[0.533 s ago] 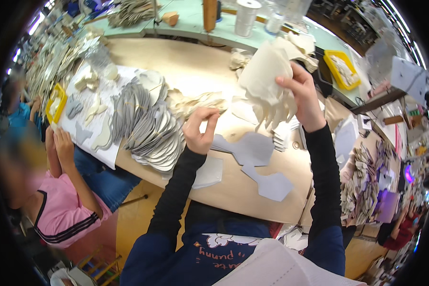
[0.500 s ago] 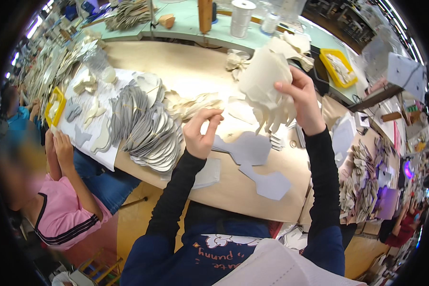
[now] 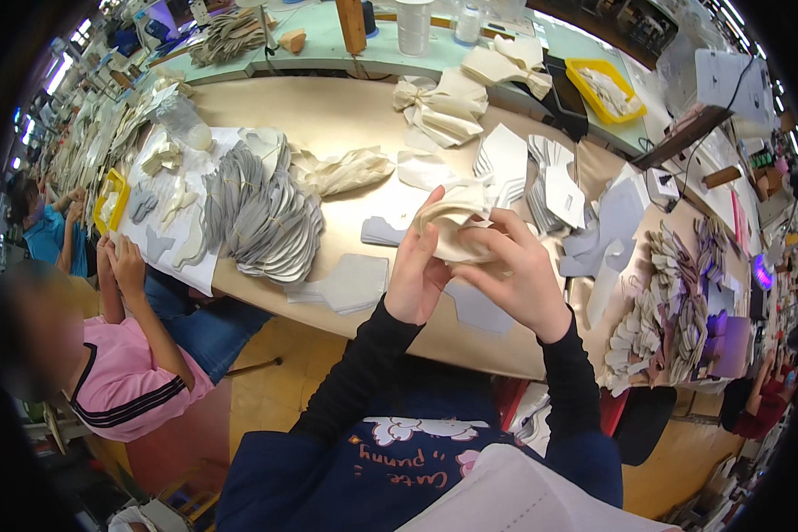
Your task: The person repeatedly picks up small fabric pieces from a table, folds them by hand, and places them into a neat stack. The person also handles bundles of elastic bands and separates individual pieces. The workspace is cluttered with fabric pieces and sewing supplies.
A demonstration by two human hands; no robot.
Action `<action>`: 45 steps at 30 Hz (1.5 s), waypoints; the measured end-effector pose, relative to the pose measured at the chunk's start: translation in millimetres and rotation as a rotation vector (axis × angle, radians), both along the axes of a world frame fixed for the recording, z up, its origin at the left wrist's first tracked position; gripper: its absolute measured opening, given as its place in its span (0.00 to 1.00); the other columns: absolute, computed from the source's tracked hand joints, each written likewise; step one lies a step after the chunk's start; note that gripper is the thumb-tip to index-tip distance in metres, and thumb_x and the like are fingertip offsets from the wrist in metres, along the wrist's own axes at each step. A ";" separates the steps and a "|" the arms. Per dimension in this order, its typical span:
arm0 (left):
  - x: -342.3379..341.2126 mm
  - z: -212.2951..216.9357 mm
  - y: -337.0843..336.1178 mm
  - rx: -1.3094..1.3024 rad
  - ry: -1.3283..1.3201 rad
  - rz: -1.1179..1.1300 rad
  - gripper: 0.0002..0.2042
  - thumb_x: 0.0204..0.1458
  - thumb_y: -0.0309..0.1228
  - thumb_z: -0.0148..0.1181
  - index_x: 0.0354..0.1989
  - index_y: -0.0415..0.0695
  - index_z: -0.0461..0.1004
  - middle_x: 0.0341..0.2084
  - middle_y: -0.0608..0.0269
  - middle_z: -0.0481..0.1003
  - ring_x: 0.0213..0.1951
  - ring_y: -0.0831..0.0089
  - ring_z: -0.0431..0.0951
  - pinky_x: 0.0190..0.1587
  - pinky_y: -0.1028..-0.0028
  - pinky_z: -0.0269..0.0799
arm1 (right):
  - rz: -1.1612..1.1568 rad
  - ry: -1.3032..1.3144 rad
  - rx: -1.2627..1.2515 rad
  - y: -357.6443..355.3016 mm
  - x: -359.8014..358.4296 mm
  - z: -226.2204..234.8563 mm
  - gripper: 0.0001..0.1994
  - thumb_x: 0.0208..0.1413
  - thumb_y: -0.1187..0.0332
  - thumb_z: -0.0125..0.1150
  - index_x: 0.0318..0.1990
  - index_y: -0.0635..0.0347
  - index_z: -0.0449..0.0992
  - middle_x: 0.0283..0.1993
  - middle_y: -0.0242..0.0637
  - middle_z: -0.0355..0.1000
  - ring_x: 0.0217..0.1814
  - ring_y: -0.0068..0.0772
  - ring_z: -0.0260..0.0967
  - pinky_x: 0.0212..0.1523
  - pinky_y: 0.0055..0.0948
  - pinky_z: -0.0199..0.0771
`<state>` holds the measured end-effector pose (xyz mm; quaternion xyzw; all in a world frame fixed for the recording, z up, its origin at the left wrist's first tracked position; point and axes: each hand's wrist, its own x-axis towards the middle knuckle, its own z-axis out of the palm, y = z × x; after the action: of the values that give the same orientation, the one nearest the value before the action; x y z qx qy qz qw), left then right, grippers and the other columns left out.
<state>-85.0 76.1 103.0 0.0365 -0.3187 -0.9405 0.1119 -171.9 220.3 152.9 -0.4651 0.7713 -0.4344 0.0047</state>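
Between my two hands, over the front middle of the table, is a small folded batch of cream fabric pieces (image 3: 457, 213). My left hand (image 3: 417, 277) grips it from the left, thumb and fingers closed on its edge. My right hand (image 3: 525, 277) is closed on its right and lower side. How many layers there are, I cannot tell. Grey flat cut pieces (image 3: 481, 310) lie on the table beneath my hands, partly covered by them. Just beyond my hands are a stack of white cut pieces (image 3: 504, 160) and a loose cream bundle (image 3: 341, 171).
Thick tied grey bundles (image 3: 270, 217) lie to the left, with grey panels (image 3: 355, 282) nearer. Further back are a gathered cream bundle (image 3: 443, 105) and a yellow tray (image 3: 580, 82). A co-worker in a pink shirt (image 3: 137, 386) sits close at the left.
My right hand has come down and left from the raised cream pieces, and my left hand has moved right to meet it. Both now grip the cream pieces. The view has shifted somewhat.
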 end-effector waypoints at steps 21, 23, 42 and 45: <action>20.5 -10.2 25.0 -0.080 -0.243 -0.103 0.20 0.62 0.28 0.52 0.62 0.37 0.66 0.54 0.55 0.74 0.53 0.70 0.78 0.56 0.68 0.75 | 0.039 -0.606 -0.182 42.3 10.0 -3.6 0.12 0.61 0.72 0.55 0.44 0.72 0.82 0.51 0.42 0.75 0.49 0.30 0.72 0.49 0.27 0.71; 22.8 -14.4 23.9 -0.053 -0.220 -0.100 0.20 0.61 0.27 0.48 0.61 0.36 0.66 0.54 0.54 0.74 0.54 0.68 0.78 0.57 0.67 0.75 | 0.048 -0.651 -0.142 43.0 9.4 -4.4 0.16 0.61 0.67 0.55 0.45 0.75 0.81 0.54 0.44 0.73 0.51 0.32 0.71 0.52 0.28 0.69; 38.5 -35.9 18.5 -0.177 -0.227 -0.035 0.28 0.59 0.31 0.51 0.67 0.34 0.58 0.60 0.48 0.70 0.60 0.57 0.74 0.61 0.58 0.72 | 0.068 -0.466 -0.087 28.9 24.9 -12.9 0.13 0.61 0.74 0.53 0.48 0.67 0.82 0.52 0.45 0.72 0.52 0.40 0.73 0.52 0.34 0.73; 38.5 -35.8 14.9 -0.089 -0.293 -0.056 0.29 0.61 0.35 0.53 0.68 0.35 0.57 0.62 0.49 0.68 0.62 0.58 0.72 0.61 0.58 0.72 | 0.076 -0.477 -0.124 26.8 23.1 -19.3 0.15 0.60 0.73 0.58 0.52 0.66 0.81 0.52 0.45 0.72 0.54 0.41 0.72 0.53 0.35 0.74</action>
<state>-46.5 91.0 67.2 0.1594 -0.3741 -0.9128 0.0394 -148.8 247.1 133.6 -0.3773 0.7022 -0.5781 0.1743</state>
